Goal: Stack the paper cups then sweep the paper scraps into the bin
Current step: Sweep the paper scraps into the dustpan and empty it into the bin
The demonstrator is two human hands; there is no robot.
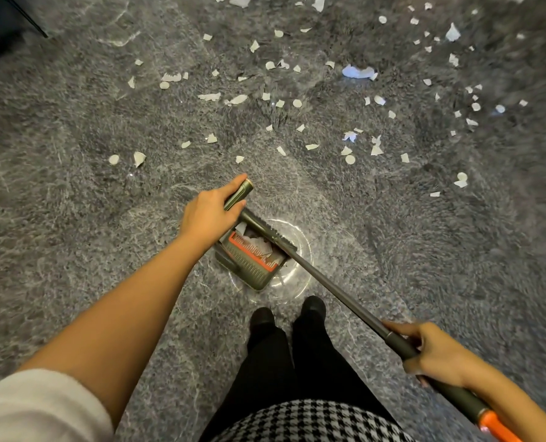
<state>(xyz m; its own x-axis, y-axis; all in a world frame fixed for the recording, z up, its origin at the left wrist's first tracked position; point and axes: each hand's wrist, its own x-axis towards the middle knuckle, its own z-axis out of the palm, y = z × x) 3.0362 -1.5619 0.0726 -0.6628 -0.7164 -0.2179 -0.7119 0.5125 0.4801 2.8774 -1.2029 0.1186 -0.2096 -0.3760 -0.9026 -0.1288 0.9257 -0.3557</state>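
Grey marbled floor (105, 250) spreads under my feet, with the clear bin (300, 275) just ahead of my shoes. The dustpan (252, 269) tilts over the bin with a few white scraps inside. My left hand (209, 215) grips its handle just beyond the bin. My right hand (437, 355) grips the broom (329, 288), its pole running diagonally from my near right to the bin. Paper scraps (297, 103) lie well beyond the bin, so I judge the broom must reach forward. No cups show.

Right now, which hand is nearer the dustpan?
Left. The left hand grips the handle of the dustpan, above it; the right hand holds the broom pole well off right.
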